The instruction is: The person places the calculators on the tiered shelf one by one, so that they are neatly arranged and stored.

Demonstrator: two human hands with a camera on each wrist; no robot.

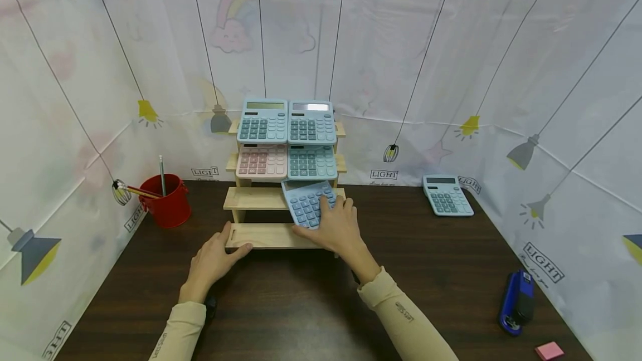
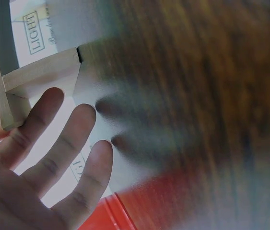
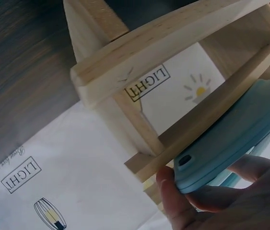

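Observation:
A blue calculator (image 1: 307, 205) is in my right hand (image 1: 341, 227), which grips it by its right and lower edges. It tilts at the right half of the third tier of a wooden stepped stand (image 1: 254, 198). In the right wrist view, the calculator's rounded underside (image 3: 221, 139) lies along a wooden slat, the fingers curled about its edge. My left hand (image 1: 213, 258) rests at the left end of the stand's lowest step, thumb along the front. Its fingers (image 2: 72, 129) look straight and spread in the left wrist view.
Upper tiers hold two pale blue calculators (image 1: 263, 121), a pink one (image 1: 262, 161) and a teal one (image 1: 312, 162). A red bucket (image 1: 170, 208) with pencils stands left. Rightward lie another calculator (image 1: 446, 196), a blue stapler (image 1: 518, 301) and a pink eraser (image 1: 549, 351).

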